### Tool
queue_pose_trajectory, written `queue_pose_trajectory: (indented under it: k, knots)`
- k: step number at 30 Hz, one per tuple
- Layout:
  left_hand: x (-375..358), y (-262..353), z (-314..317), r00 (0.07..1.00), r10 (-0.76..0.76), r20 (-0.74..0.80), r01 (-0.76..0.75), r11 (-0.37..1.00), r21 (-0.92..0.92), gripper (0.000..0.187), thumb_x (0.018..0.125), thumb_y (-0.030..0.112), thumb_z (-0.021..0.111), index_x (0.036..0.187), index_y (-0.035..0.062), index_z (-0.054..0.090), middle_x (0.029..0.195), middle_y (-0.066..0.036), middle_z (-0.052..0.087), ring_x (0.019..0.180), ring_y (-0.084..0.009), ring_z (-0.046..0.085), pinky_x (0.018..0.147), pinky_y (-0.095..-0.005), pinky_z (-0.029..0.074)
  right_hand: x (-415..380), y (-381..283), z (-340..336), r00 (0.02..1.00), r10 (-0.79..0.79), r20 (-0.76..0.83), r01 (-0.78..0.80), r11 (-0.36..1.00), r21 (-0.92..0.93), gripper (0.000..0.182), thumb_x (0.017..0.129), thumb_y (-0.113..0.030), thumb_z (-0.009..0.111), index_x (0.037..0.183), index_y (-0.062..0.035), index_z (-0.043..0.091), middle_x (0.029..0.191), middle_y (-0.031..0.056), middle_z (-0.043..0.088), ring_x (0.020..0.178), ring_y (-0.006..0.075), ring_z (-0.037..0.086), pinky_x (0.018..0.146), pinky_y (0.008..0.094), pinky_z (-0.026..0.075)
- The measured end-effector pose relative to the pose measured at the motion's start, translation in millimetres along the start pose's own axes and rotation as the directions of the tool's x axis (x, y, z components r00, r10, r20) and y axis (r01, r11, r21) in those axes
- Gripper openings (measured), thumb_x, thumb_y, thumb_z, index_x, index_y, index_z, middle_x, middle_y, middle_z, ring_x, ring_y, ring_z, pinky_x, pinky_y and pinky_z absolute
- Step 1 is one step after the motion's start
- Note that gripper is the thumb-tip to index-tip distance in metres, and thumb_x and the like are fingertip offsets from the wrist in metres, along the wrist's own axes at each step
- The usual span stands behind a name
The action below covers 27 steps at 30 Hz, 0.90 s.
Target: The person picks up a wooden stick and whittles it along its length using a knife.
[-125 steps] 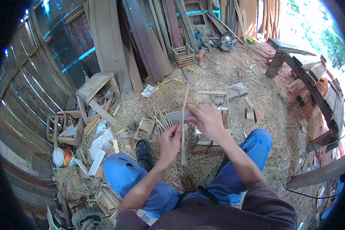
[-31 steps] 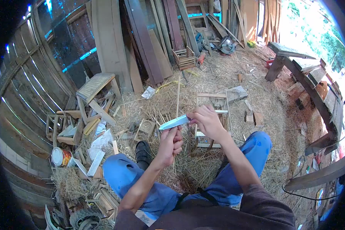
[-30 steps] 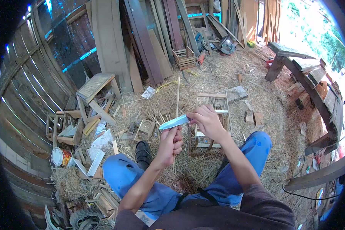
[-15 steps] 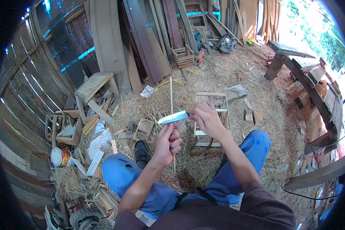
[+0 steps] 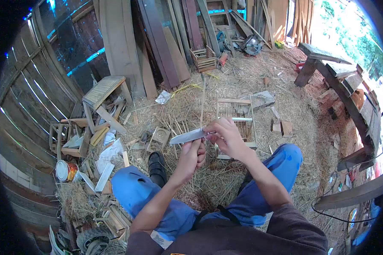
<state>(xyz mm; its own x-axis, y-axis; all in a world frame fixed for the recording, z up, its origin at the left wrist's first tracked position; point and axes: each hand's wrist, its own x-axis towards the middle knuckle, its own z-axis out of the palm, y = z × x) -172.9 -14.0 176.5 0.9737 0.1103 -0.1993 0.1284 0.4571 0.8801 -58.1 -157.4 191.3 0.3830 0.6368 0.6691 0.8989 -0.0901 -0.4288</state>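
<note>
My left hand (image 5: pixel 190 159) is closed around the lower part of a thin wooden stick (image 5: pixel 203 102), which stands up and away from me between my knees. In my right hand (image 5: pixel 226 138) is a knife, its handle mostly hidden by the fingers. The knife's blade (image 5: pixel 186 137) points left and lies across the stick just above my left thumb. Both hands are close together, nearly touching. Beyond them, a slatted wooden frame (image 5: pixel 234 102) lies on the straw-covered ground.
A small wooden stool (image 5: pixel 104 91) and a paint can (image 5: pixel 65 171) stand at left. Tall boards (image 5: pixel 157 46) lean at the back, near a slatted crate (image 5: pixel 203 58) and a circular saw (image 5: pixel 252 46). At right is a rough timber bench (image 5: pixel 349 85). Wood shavings and scraps litter the ground.
My right hand and the knife have moved slightly down, and the blade's tip has dropped to the left. The stick's upper end has shifted right and my left hand has moved slightly right.
</note>
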Motion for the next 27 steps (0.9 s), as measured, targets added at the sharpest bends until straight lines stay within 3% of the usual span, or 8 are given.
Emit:
queue_pose_trajectory:
  k: [6, 12, 21, 24, 26, 27]
  knots:
    - [-12, -3, 13, 0.998, -0.026, -0.055, 0.019, 0.99, -0.139, 0.02, 0.106, 0.033, 0.041, 0.103, 0.0137, 0.046, 0.07, 0.006, 0.032, 0.046, -0.0021, 0.023, 0.039, -0.0198, 0.016, 3, 3, -8, 0.996, -0.047, 0.07, 0.053, 0.996, -0.074, 0.026, 0.075, -0.003, 0.062, 0.099, -0.009, 0.066, 0.093, 0.0055, 0.062, 0.089, 0.0252, 0.057, 0.087, 0.038, 0.038]
    - [-15, 2, 13, 0.999, -0.031, -0.024, 0.025, 0.977, -0.213, 0.018, 0.106, 0.033, 0.043, 0.104, 0.015, 0.047, 0.07, 0.007, 0.031, 0.047, -0.0017, 0.02, 0.039, -0.0197, 0.013, 7, 6, -9, 0.996, -0.075, 0.044, 0.078, 0.993, -0.085, 0.025, 0.073, -0.002, 0.06, 0.096, -0.0091, 0.067, 0.089, 0.0039, 0.063, 0.087, 0.0237, 0.058, 0.088, 0.0377, 0.037]
    - [-18, 19, 14, 0.992, -0.104, -0.075, 0.086, 0.974, -0.209, 0.018, 0.105, 0.031, 0.045, 0.105, 0.0147, 0.05, 0.069, 0.008, 0.031, 0.046, -0.0006, 0.02, 0.039, -0.0191, 0.012, 14, 10, -12, 0.998, -0.043, 0.038, 0.046, 0.996, -0.074, 0.026, 0.074, -0.002, 0.057, 0.097, -0.009, 0.068, 0.088, 0.005, 0.064, 0.087, 0.025, 0.059, 0.091, 0.0378, 0.038]
    - [-20, 23, 9, 0.993, -0.101, -0.058, 0.089, 0.979, -0.181, 0.017, 0.105, 0.031, 0.045, 0.102, 0.0149, 0.05, 0.069, 0.008, 0.031, 0.046, -0.0008, 0.021, 0.039, -0.0192, 0.012, 15, 16, -10, 0.993, -0.112, -0.039, 0.107, 0.989, -0.104, 0.013, 0.081, -0.008, 0.063, 0.092, -0.0121, 0.069, 0.085, 0.0036, 0.063, 0.084, 0.024, 0.059, 0.085, 0.0364, 0.04]
    - [-44, 30, 11, 0.99, -0.13, -0.057, 0.119, 0.978, -0.17, 0.018, 0.104, 0.032, 0.045, 0.1, 0.0149, 0.049, 0.068, 0.008, 0.031, 0.046, -0.001, 0.022, 0.039, -0.0192, 0.013, 10, 58, -32, 0.957, 0.028, -0.288, -0.101, 0.966, -0.24, 0.01, 0.084, -0.009, 0.062, 0.092, -0.0109, 0.068, 0.087, 0.0046, 0.064, 0.086, 0.0253, 0.059, 0.086, 0.0382, 0.039]
    - [-59, 31, 7, 0.986, -0.155, -0.056, 0.145, 0.979, -0.146, 0.019, 0.104, 0.033, 0.046, 0.099, 0.015, 0.048, 0.067, 0.008, 0.03, 0.046, -0.0011, 0.022, 0.039, -0.0192, 0.014, 8, 77, -61, 0.911, 0.179, -0.372, -0.291, 0.918, -0.271, 0.01, 0.084, -0.009, 0.061, 0.091, -0.0102, 0.068, 0.087, 0.0054, 0.064, 0.088, 0.0259, 0.059, 0.087, 0.0395, 0.038]
